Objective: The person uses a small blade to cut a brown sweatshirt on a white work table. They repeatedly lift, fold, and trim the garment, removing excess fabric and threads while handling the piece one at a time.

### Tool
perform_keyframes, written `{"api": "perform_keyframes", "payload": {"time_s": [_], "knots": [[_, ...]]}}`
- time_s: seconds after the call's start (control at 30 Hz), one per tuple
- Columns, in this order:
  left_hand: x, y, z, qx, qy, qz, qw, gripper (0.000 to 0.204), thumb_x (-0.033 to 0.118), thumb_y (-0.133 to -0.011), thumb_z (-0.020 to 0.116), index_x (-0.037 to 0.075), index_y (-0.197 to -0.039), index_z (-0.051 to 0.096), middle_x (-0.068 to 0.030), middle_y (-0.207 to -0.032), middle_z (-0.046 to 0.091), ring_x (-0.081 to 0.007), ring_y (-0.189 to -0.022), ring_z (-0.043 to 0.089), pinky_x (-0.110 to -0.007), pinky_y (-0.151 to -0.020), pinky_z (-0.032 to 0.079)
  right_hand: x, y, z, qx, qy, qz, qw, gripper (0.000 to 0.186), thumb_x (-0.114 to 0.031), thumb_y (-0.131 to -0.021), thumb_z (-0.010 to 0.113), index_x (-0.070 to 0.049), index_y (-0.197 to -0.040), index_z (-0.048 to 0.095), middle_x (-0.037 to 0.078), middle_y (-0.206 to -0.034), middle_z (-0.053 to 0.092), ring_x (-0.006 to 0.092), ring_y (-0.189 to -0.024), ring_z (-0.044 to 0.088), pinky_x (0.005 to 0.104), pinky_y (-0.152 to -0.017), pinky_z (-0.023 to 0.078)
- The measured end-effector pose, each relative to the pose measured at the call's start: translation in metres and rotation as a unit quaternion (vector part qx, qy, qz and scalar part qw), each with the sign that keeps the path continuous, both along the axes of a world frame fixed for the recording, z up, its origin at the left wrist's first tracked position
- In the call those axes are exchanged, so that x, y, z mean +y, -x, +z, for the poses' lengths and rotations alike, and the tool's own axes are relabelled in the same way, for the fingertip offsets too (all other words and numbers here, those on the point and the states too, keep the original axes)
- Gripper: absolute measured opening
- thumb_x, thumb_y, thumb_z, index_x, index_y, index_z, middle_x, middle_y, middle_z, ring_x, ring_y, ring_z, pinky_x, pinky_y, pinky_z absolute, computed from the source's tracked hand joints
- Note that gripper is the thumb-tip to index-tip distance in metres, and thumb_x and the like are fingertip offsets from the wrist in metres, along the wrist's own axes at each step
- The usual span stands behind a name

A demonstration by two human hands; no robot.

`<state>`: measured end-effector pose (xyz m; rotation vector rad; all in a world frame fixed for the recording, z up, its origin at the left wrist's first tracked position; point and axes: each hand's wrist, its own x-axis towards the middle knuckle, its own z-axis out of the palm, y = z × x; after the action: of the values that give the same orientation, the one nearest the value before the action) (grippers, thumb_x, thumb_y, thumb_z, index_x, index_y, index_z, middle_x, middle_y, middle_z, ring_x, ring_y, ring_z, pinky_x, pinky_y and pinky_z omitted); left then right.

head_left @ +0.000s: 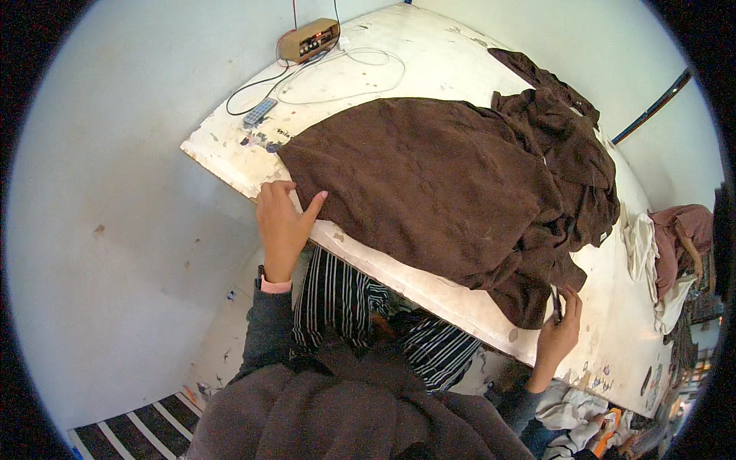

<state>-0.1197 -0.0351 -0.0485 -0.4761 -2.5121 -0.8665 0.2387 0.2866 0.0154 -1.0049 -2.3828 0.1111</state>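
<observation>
Brown fleecy cloth (452, 192) lies spread over the white worktop (429, 69), bunched at its far side. Left hand (282, 222) presses flat on the cloth's near-left corner, fingers spread, pinning it down. Right hand (560, 330) pinches the cloth's near-right edge, fingers closed around it, keeping the hem taut.
</observation>
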Motion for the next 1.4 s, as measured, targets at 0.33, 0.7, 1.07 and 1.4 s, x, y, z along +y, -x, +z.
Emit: {"api": "perform_keyframes", "payload": {"time_s": [0.33, 0.7, 1.07, 1.4], "knots": [[0.004, 0.005, 0.024, 0.016, -0.138, -0.077, 0.987, 0.02, 0.024, -0.099, 0.066, 0.006, -0.104, 0.059, -0.0151, -0.096, 0.063, -0.0305, -0.087, 0.059, -0.041, -0.078, 0.047, -0.088, 0.107, 0.001, 0.041, 0.144, 0.271, 0.951, 0.045, 0.004, -0.07, 0.063, -0.01, -0.111, 0.075, 0.01, -0.122, 0.071, 0.0309, -0.101, 0.072, 0.0379, -0.09, 0.056], [-0.03, -0.094, 0.011, -0.54, -0.503, -0.271, 0.618, 0.052, 0.013, -0.098, 0.068, 0.0, -0.143, 0.045, -0.0126, -0.145, 0.055, -0.0224, -0.135, 0.052, -0.035, -0.114, 0.041, -0.067, 0.073, 0.027, -0.039, 0.247, 0.334, 0.909, 0.024, -0.003, -0.079, 0.076, 0.001, -0.103, 0.074, 0.016, -0.1, 0.073, 0.0345, -0.091, 0.072, 0.0332, -0.082, 0.055], [-0.037, -0.106, -0.028, -0.451, -0.411, -0.312, 0.728, 0.062, 0.004, -0.096, 0.067, -0.001, -0.15, 0.035, -0.0163, -0.139, 0.061, -0.0233, -0.127, 0.059, -0.037, -0.11, 0.044, -0.138, 0.173, -0.029, 0.018, 0.224, 0.431, 0.874, 0.04, 0.001, -0.08, 0.064, -0.015, -0.116, 0.073, 0.008, -0.118, 0.065, 0.031, -0.099, 0.069, 0.042, -0.079, 0.057], [-0.085, -0.06, -0.028, -0.351, -0.348, -0.248, 0.833, 0.04, 0.014, -0.103, 0.062, -0.001, -0.139, 0.055, -0.01, -0.13, 0.068, -0.0146, -0.108, 0.066, -0.028, -0.092, 0.052, -0.141, 0.103, -0.018, 0.19, 0.328, 0.406, 0.832, 0.009, 0.008, -0.079, 0.065, 0.002, -0.087, 0.064, 0.013, -0.089, 0.067, 0.027, -0.085, 0.066, 0.0341, -0.076, 0.052]]}}
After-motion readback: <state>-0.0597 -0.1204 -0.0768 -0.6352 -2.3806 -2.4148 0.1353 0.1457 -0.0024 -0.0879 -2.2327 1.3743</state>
